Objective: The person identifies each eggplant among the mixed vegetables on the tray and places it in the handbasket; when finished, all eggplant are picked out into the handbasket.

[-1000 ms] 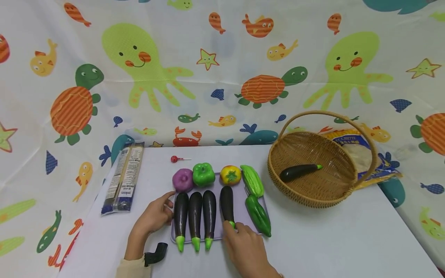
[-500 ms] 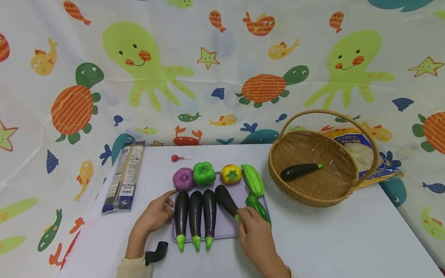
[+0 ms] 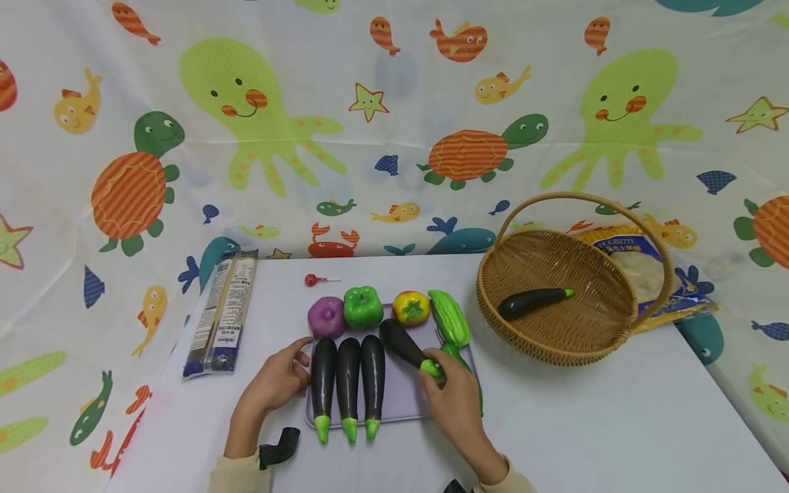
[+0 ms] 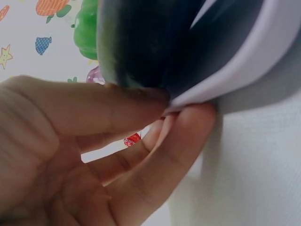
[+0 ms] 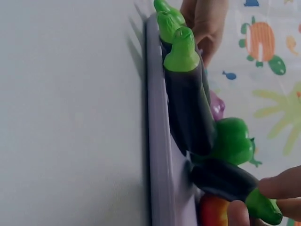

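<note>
My right hand (image 3: pixel 455 397) pinches an eggplant (image 3: pixel 402 340) by its green stem end, thumb on one side and fingers on the other. The eggplant lies slanted over the lilac tray (image 3: pixel 403 405), its dark end pointing back and left. Three more eggplants (image 3: pixel 348 380) lie side by side on the tray's left half, stems over the front edge. At the tray's left edge, my left hand (image 3: pixel 279 380) pinches the rim; the left wrist view shows the thumb (image 4: pixel 117 106) beside an eggplant and a finger below the rim.
Along the tray's back sit a purple round vegetable (image 3: pixel 327 317), a green bell pepper (image 3: pixel 363 307) and a yellow-red fruit (image 3: pixel 411 308). A ridged green gourd (image 3: pixel 450 318) lies at right. The wicker basket (image 3: pixel 557 349) holds another eggplant. Packets (image 3: pixel 220 315) and a lollipop (image 3: pixel 311 279) lie farther back.
My right hand has moved right and back, gripping the eggplant's stem end. The eggplant has turned from nearly straight to slanted. My left hand has stayed at the tray's edge.
</note>
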`<action>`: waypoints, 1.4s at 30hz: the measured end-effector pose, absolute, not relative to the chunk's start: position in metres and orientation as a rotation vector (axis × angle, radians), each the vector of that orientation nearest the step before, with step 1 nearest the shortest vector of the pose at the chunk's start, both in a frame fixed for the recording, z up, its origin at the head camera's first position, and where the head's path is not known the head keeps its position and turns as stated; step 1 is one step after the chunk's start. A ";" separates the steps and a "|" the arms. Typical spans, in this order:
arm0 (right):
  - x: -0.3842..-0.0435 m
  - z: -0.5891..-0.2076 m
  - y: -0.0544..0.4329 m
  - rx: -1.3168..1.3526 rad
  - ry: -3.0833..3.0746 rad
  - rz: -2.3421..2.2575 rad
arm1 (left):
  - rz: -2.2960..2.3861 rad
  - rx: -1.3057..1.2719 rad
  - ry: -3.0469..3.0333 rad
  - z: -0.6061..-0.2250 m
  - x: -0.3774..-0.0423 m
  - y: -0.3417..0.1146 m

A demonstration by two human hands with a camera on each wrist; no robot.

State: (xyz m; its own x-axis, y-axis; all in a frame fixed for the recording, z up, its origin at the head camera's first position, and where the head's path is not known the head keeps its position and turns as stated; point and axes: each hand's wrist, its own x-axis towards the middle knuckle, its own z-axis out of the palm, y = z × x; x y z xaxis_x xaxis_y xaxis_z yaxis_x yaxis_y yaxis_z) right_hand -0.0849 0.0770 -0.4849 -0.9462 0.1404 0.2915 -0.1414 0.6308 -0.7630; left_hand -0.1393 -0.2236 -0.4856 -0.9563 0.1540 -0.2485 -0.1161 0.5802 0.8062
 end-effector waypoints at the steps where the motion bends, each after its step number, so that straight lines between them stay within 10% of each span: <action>1: -0.086 -0.486 0.077 -0.007 -2.526 1.230 | 1.318 0.032 2.522 -0.486 -0.139 -0.223; 42: -0.112 -0.397 0.186 -0.097 -2.381 2.279 | 1.333 0.034 2.514 -0.485 -0.139 -0.223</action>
State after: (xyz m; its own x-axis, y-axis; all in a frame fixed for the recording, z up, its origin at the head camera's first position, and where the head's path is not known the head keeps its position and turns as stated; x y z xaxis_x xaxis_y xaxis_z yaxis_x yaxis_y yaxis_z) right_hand -0.1120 0.1856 -0.3970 -0.9862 -0.0653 -0.1524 0.1495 0.0485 -0.9876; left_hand -0.1387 -0.2225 -0.4845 -0.9563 0.1570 -0.2466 -0.1161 0.5703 0.8132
